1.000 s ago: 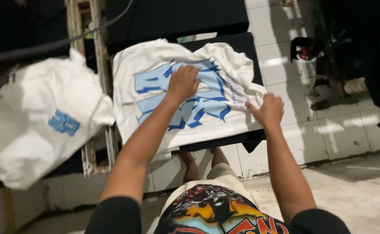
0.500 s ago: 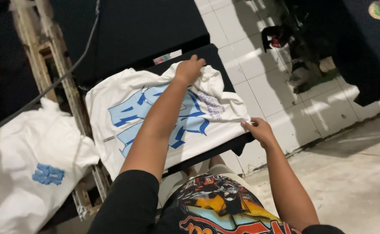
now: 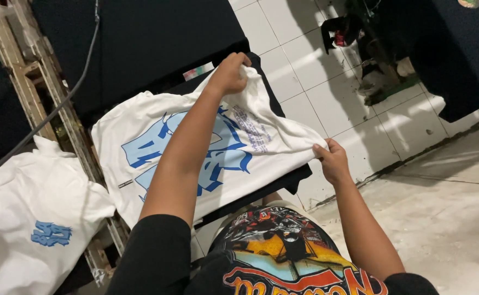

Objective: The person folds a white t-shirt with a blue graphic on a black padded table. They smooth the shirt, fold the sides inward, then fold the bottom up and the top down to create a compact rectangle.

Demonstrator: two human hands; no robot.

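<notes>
In the head view we grip the white shirt (image 3: 141, 142) with the blue print, which lies on the dark board (image 3: 299, 176), our left hand (image 3: 229, 71) bunching its far edge and our right hand (image 3: 332, 160) pinching its near corner.
</notes>
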